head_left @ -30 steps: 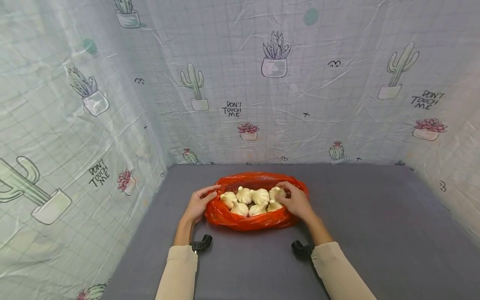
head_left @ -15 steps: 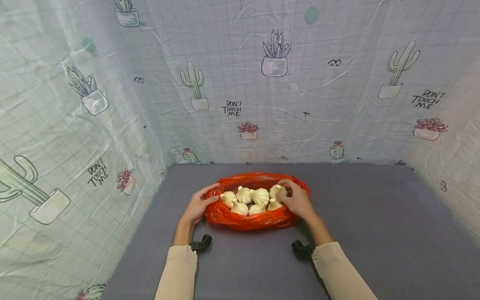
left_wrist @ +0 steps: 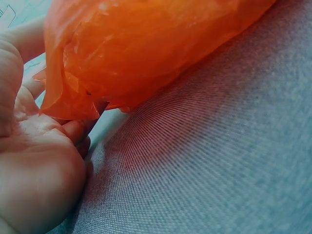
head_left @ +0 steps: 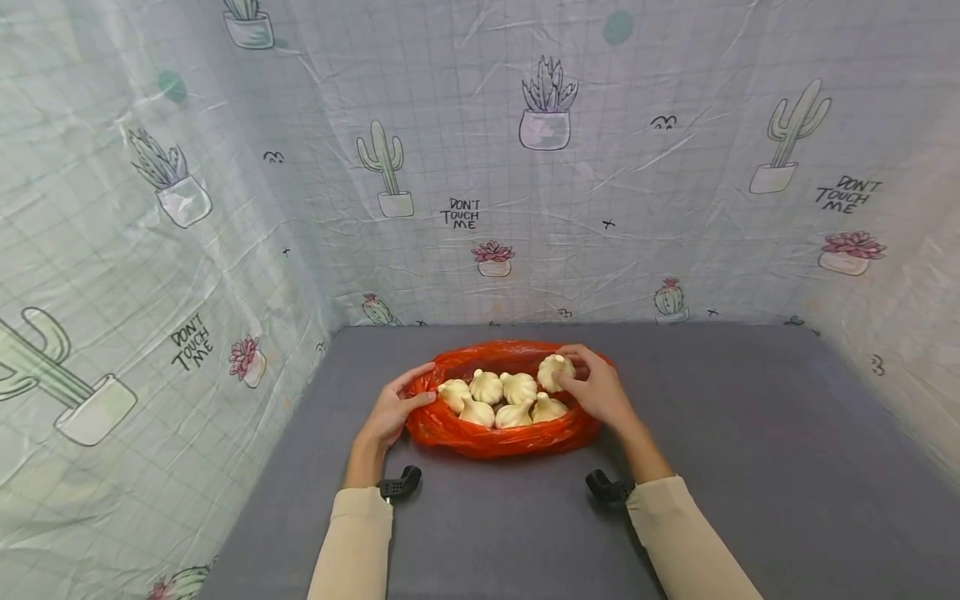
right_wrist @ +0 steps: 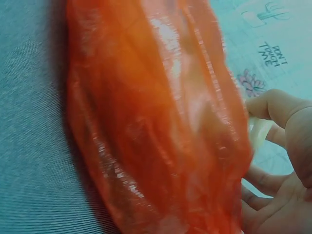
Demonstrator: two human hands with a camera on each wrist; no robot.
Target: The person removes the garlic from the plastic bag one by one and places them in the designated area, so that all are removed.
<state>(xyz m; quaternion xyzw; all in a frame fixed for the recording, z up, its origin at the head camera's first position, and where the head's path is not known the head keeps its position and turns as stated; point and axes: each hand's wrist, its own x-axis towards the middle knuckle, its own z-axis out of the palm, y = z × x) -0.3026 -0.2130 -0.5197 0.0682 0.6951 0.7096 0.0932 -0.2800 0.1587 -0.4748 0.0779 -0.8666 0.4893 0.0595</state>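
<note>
A red plastic bag (head_left: 480, 446) lies on the table with its mouth spread wide, and several pale garlic bulbs (head_left: 519, 387) sit inside it. At the bag's right end my right hand (head_left: 603, 396) pinches one garlic bulb (head_left: 556, 372) between thumb and fingers, raised above the others. In the right wrist view a sliver of that garlic bulb (right_wrist: 259, 134) shows past the bag, which hides the rest. My left hand (head_left: 392, 412) holds the bag's left end, thumb at the rim and fingers along the outside. The left wrist view shows the bag's crumpled end (left_wrist: 73, 97) against this hand.
The table (head_left: 495, 533) has a dark grey cloth top. Behind it and along both sides hang pale sheets (head_left: 450, 108) printed with cacti. A black wrist camera (head_left: 401, 483) sits at the left wrist and another black camera (head_left: 606, 487) at the right.
My right hand has lifted its garlic bulb slightly up from the others in the bag. The left hand stays at the bag's left end. The head view has shifted a little.
</note>
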